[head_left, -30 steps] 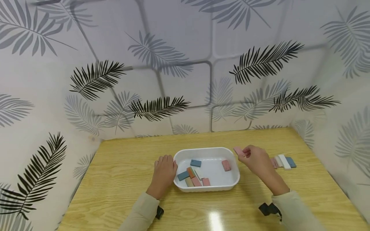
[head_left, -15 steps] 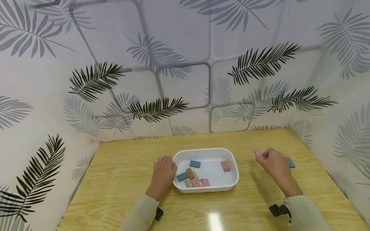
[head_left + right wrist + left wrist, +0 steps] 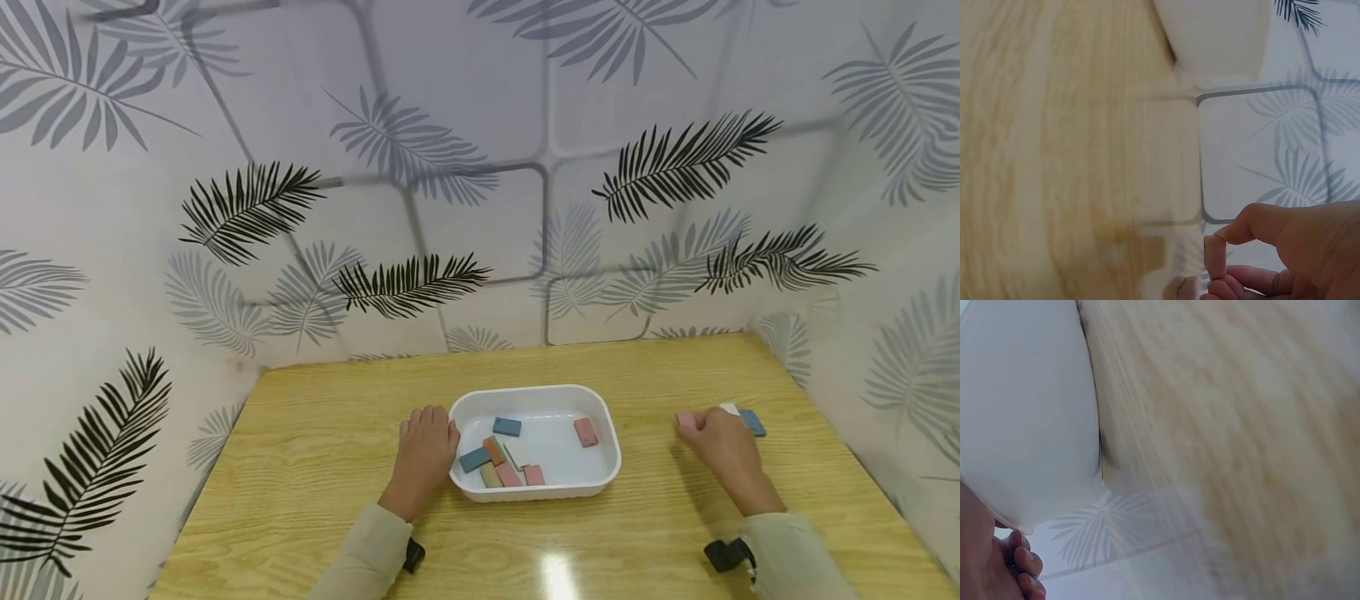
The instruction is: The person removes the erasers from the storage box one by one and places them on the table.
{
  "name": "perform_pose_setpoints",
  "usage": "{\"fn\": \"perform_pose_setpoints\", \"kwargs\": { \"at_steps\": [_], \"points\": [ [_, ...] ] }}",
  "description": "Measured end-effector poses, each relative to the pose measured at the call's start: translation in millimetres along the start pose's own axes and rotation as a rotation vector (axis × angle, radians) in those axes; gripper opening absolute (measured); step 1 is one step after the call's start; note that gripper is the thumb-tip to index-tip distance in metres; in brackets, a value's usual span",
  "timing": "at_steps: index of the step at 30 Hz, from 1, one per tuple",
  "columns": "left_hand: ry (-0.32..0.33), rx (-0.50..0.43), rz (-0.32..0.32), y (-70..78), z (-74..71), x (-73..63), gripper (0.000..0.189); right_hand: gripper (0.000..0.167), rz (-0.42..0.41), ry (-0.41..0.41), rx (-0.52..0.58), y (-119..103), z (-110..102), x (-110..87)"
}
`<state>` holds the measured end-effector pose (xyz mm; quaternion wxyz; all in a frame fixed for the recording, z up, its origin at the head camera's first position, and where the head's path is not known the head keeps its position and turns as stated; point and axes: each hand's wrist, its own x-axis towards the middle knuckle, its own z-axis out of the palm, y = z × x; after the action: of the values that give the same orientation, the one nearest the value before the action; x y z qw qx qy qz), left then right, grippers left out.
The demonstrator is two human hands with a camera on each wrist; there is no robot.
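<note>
My left hand (image 3: 423, 450) holds the left end of a white plastic tub (image 3: 540, 493). In the left wrist view its curled fingers (image 3: 1027, 561) sit by the tub's rim. To the right of the tub, my right hand (image 3: 726, 450) pinches a small pink block (image 3: 685, 419) between thumb and fingers, low over the table. The right wrist view has this pink block (image 3: 1215, 257) upright in the pinch. Whether it touches the table I cannot tell. Behind that hand show a white block (image 3: 730, 408) and a blue block (image 3: 752, 422); the hand hides whatever else lies there.
Inside the tub lie several small blocks: a blue block (image 3: 507, 427) at the back, a pink block (image 3: 586, 432) at the right, and a cluster with an orange block (image 3: 494, 450) at the front left. Patterned cloth walls (image 3: 480, 308) border the wooden table (image 3: 322, 433).
My right hand has moved right with the pink block, away from the tub's right end, and has come down toward the row of blocks. My left hand has stayed at the tub.
</note>
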<state>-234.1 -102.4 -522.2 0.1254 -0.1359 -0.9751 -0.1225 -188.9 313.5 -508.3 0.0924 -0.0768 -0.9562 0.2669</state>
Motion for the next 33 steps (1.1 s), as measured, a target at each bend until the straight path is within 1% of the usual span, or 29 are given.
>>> {"fn": "perform_pose_setpoints", "kwargs": {
  "at_steps": [3,6,9,13,18,24,30,33],
  "points": [
    [0.006,0.001,0.005,-0.5,0.7,-0.3,0.021,0.04,-0.024,0.025,-0.002,4.6,4.6,0.4],
    [0.003,0.005,0.0,-0.6,1.0,-0.8,0.021,0.037,-0.031,0.027,-0.009,7.9,7.1,0.9],
    [0.008,0.007,0.002,-0.2,0.6,-1.1,0.02,0.033,-0.006,-0.007,-0.016,9.9,7.5,1.5],
    [0.04,0.011,0.02,0.0,0.5,-0.6,0.02,0.026,0.03,-0.032,-0.053,11.7,8.6,3.2],
    [0.062,0.023,0.032,-1.3,2.6,-0.1,0.02,0.031,0.002,-0.01,-0.128,12.2,12.5,5.1],
    [0.077,0.03,0.04,-2.5,4.7,0.7,0.019,0.037,-0.008,0.006,-0.158,10.1,14.4,4.7],
    [0.037,0.036,0.018,-1.8,4.6,0.8,0.02,0.039,-0.031,-0.03,-0.158,7.2,9.5,4.7],
    [0.02,0.03,0.014,-0.9,3.7,0.7,0.02,0.041,-0.059,-0.011,-0.137,6.2,6.5,4.2]
  ]
}}
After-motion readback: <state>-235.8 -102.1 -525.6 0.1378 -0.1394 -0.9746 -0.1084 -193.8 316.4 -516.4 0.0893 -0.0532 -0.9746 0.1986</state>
